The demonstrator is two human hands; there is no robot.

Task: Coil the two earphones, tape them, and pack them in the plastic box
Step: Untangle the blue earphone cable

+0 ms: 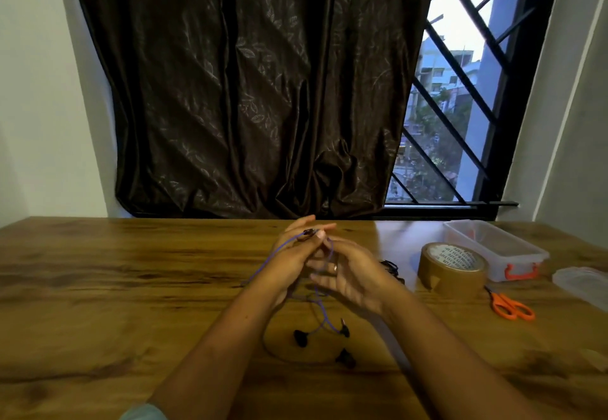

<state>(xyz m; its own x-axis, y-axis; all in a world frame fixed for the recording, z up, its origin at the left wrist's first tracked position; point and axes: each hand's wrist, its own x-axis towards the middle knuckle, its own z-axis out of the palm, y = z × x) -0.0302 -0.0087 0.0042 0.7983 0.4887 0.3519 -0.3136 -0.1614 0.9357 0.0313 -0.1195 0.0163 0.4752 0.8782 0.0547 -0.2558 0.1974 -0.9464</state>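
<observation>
My left hand (289, 261) pinches the plug end of a purple earphone cable (320, 307) above the middle of the table. The cable loops over that hand. My right hand (348, 278) touches the cable just beside it, fingers partly spread. The purple cable hangs down to black earbuds (301, 337) lying on the wooden table (131, 288). A black earphone (391, 270) lies bunched just right of my right hand. A brown tape roll (452, 270) stands further right. The clear plastic box (493, 248) with an orange clasp sits open behind the roll.
Orange-handled scissors (511, 304) lie in front of the tape roll. The clear lid (584, 283) rests at the right table edge. A dark curtain (256, 90) and a barred window (460, 107) rise behind the table's far edge.
</observation>
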